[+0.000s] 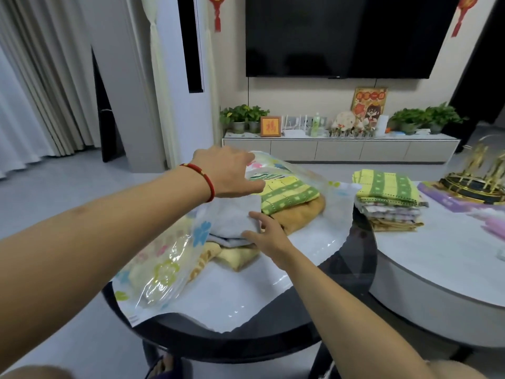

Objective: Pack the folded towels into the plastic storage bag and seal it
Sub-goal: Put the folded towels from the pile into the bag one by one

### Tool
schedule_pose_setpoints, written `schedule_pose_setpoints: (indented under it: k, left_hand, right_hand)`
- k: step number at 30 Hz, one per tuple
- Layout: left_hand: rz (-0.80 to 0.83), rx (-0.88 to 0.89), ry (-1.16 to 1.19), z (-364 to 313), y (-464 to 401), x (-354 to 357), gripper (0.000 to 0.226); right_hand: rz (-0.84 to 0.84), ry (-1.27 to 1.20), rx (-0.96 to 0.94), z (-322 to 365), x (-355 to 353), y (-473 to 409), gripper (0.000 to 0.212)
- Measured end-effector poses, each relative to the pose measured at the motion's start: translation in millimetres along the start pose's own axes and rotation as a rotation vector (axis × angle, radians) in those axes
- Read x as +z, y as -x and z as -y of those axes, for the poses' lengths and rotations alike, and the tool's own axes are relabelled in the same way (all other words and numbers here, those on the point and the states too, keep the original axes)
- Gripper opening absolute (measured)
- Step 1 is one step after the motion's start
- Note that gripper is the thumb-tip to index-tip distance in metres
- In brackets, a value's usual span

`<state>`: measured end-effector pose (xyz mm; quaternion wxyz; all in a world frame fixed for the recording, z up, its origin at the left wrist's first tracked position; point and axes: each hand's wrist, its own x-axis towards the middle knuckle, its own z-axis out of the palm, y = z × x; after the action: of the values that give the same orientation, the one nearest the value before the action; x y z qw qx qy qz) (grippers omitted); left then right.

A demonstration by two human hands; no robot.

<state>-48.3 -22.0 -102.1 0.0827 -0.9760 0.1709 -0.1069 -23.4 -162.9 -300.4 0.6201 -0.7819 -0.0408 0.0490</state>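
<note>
My left hand (229, 170) pinches up the flower-printed clear plastic storage bag (164, 266) flap on the dark round desk (355, 258); my right hand (269, 236), grip apart, pushes the folded pale-blue towel (232, 217) inside. Next, I reckon, the remaining folded towel stack (388, 203).

A glossy, clear plastic storage bag (164, 269) is seen around soft matt cloth towels (235, 222), laid on a shiny dark glass surface (352, 269)

Even, soft indoor light with faint shadows, white glare streaks on the plastic storage bag (164, 272) near the dark table's (273, 343) front edge, overall softness, wide-angle bending at edges.
</note>
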Motion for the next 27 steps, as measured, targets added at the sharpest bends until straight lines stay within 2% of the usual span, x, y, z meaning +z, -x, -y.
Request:
schedule_pose_setpoints:
  k: [3,6,9,12,17,19,22,27]
  left_hand:
    - [-0.018,0.042,-0.014,-6.1,1.7,5.2,0.074]
    - [-0.052,0.072,-0.053,-15.7,1.1,13.1,0.07]
    - [-0.053,0.071,-0.087,-28.7,-4.7,20.4,0.073]
    - [-0.083,0.091,-0.131,-43.7,-16.8,27.3,0.075]
    - [-0.095,0.18,-0.143,-74.0,-46.0,41.0,0.063]
    - [-0.086,0.202,-0.138,-85.6,-58.4,43.9,0.059]
    - [-0.053,0.201,-0.139,-100.7,-77.3,45.4,0.054]
    - [-0.05,0.237,-0.141,-113.6,-103.8,50.1,0.051]
  right_hand:
    - [0.014,0.155,-0.034,4.5,-17.1,6.7,0.06]
    - [-0.012,0.311,-0.062,10.3,-50.0,16.3,0.044]
    - [-0.042,0.426,-0.122,9.8,-101.9,30.3,0.026]
    - [-0.126,0.455,-0.107,3.7,-160.9,47.7,0.019]
    - [-0.536,0.382,-0.08,-16.2,-244.5,58.4,0.018]
    - [-0.674,0.441,-0.018,-26.4,-274.1,47.4,0.018]
    - [-0.726,0.61,0.065,-42.1,-312.3,15.1,0.027]
    - [-0.8,0.806,0.176,-51.4,-349.4,-49.1,0.031]
